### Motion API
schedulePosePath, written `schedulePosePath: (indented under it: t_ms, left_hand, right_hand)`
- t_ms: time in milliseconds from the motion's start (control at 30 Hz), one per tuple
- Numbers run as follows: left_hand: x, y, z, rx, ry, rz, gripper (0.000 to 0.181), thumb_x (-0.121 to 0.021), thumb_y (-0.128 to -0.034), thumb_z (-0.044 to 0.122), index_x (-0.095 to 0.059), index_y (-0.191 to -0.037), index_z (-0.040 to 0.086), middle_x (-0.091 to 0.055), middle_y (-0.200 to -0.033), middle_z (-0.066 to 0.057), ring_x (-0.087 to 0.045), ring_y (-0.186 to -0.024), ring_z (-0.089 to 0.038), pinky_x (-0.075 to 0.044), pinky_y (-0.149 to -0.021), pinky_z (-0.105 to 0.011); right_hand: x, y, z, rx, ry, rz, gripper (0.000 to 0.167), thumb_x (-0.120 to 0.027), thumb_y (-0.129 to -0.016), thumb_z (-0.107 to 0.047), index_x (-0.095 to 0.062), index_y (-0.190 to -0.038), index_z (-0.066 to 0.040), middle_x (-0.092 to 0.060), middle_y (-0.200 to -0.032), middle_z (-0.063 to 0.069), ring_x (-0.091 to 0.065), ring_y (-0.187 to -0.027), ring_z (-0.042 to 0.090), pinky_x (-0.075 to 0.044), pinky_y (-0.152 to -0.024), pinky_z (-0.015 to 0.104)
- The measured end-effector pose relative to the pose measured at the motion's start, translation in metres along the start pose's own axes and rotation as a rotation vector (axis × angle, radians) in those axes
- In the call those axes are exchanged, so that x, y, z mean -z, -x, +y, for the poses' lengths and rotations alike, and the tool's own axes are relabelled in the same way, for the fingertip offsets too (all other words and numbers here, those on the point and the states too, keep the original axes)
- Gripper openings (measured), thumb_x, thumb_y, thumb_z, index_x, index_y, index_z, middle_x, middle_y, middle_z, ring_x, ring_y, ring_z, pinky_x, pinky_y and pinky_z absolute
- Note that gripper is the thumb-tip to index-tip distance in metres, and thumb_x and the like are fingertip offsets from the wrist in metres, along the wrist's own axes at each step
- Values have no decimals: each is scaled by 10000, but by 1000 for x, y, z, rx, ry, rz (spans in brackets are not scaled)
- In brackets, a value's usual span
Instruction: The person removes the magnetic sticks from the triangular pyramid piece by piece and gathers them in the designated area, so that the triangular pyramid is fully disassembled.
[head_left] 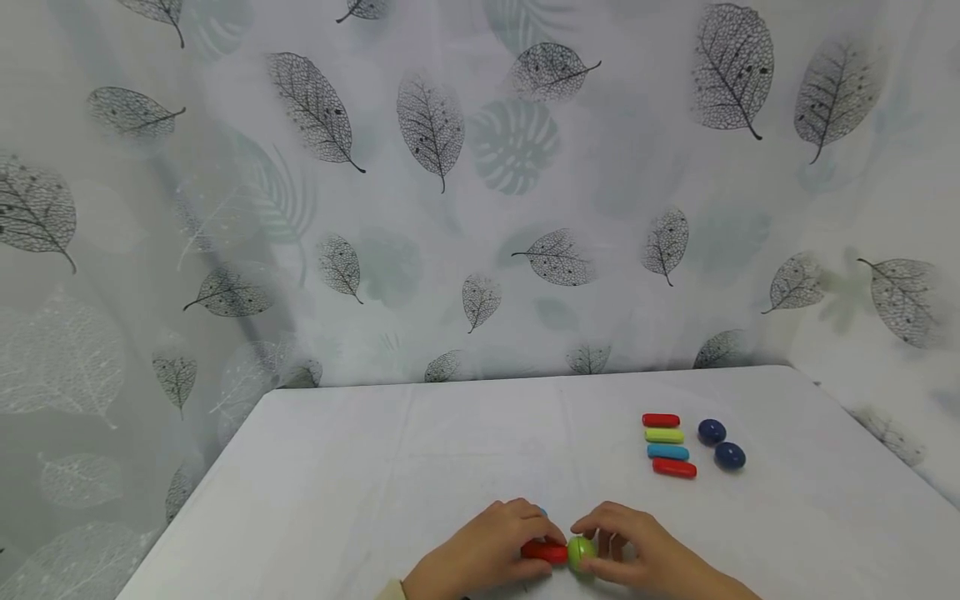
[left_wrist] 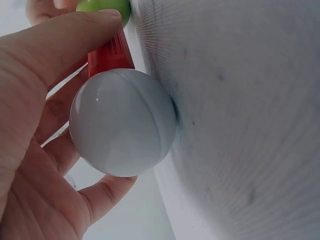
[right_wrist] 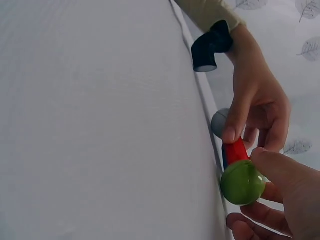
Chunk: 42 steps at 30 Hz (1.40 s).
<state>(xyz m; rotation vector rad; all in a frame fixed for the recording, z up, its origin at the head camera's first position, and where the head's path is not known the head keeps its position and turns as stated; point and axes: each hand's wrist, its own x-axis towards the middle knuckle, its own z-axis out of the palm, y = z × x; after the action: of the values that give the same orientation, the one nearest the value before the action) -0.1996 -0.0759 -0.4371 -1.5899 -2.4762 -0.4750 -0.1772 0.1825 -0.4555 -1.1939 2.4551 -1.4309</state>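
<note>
My left hand (head_left: 491, 546) pinches a red stick (head_left: 545, 552) between thumb and fingers at the table's near edge. Touching or nearly touching the stick's right end is a green ball (head_left: 581, 553), which my right hand (head_left: 645, 550) holds between thumb and fingers. In the left wrist view a pale grey ball (left_wrist: 122, 122) sits at the stick's other end, under the left palm; the head view hides it. The right wrist view shows the grey ball (right_wrist: 220, 122), red stick (right_wrist: 236, 152) and green ball (right_wrist: 243, 183) in a row.
A bit of blue (head_left: 543, 512) shows behind my left fingers. Farther back on the right of the white table (head_left: 337, 483) lie several short sticks, red (head_left: 661, 420), yellow-green (head_left: 663, 435) and blue (head_left: 667, 452), beside two dark blue balls (head_left: 730, 456). A leaf-patterned curtain hangs behind.
</note>
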Motion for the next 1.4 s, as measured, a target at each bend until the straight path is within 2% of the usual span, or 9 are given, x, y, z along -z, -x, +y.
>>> schedulePosePath:
  t_ms: [133, 267, 400, 600, 867, 1000, 1067, 1200, 1400]
  left_hand:
    - [-1, 0, 0, -18, 5, 23, 255, -756, -864, 257, -688, -1104, 204, -668, -1022, 110, -565, -946, 14, -367, -838, -63]
    - [-1, 0, 0, -28, 2, 31, 244, -752, -867, 249, -692, -1099, 201, -670, -1014, 107, -569, -940, 15, -362, -836, -57]
    - [-1, 0, 0, -40, 6, 40, 235, -742, -876, 234, -698, -1103, 192, -673, -1008, 101, -578, -945, 9, -365, -837, -57]
    - [0, 0, 0, -55, 32, 53, 221, -730, -887, 215, -704, -1104, 183, -678, -1002, 97, -588, -955, 9, -374, -837, -61]
    - [4, 4, 1, 14, 22, -2, 243, -752, -866, 238, -683, -1099, 253, -638, -1026, 138, -550, -1000, 12, -340, -790, -116]
    - [5, 4, 2, 20, 29, -7, 238, -749, -870, 233, -680, -1097, 253, -632, -1008, 140, -546, -983, 18, -333, -786, -113]
    - [5, 3, 2, 24, 33, -14, 235, -744, -874, 235, -679, -1099, 253, -632, -1009, 141, -545, -983, 20, -334, -783, -112]
    - [6, 2, 2, 42, 42, -41, 231, -736, -882, 249, -679, -1105, 257, -638, -1023, 144, -545, -987, 22, -346, -783, -117]
    - [5, 3, 1, 40, 24, -35, 219, -734, -884, 258, -678, -1096, 264, -638, -1020, 148, -547, -984, 20, -345, -784, -114]
  right_hand:
    - [-4, -1, -2, -74, -31, -10, 271, -673, -927, -186, -626, -1157, -51, -606, -984, 5, -560, -808, 45, -523, -666, 203]
    - [-5, -4, -5, -144, -48, -29, 239, -669, -930, -208, -632, -1140, -101, -598, -1005, -49, -547, -826, 13, -528, -705, 196]
    - [-5, -4, -8, -173, -66, -45, 217, -666, -929, -202, -632, -1131, -131, -594, -1019, -85, -552, -832, 10, -529, -725, 190]
    - [-4, -2, -6, -120, -87, -57, 221, -660, -930, -183, -620, -1142, -137, -606, -1041, -68, -568, -846, 20, -532, -736, 198]
    - [-1, 1, -1, -77, -106, -41, 245, -664, -921, -142, -612, -1159, -115, -623, -1064, -30, -580, -873, 57, -534, -758, 212]
    - [3, 5, -1, -76, -103, -21, 246, -668, -913, -118, -607, -1148, -80, -624, -1078, 11, -576, -883, 58, -536, -747, 222]
    - [6, 8, 0, -102, -103, -17, 251, -671, -910, -126, -607, -1148, -76, -621, -1088, 15, -573, -887, 55, -536, -750, 221]
    - [12, 14, 1, -127, -69, 5, 262, -680, -905, -142, -611, -1148, -74, -613, -1089, -14, -571, -879, 45, -539, -744, 219]
    - [23, 24, 4, -44, 5, 84, 269, -696, -886, -76, -605, -1137, -47, -614, -1053, -28, -588, -852, 65, -543, -699, 234]
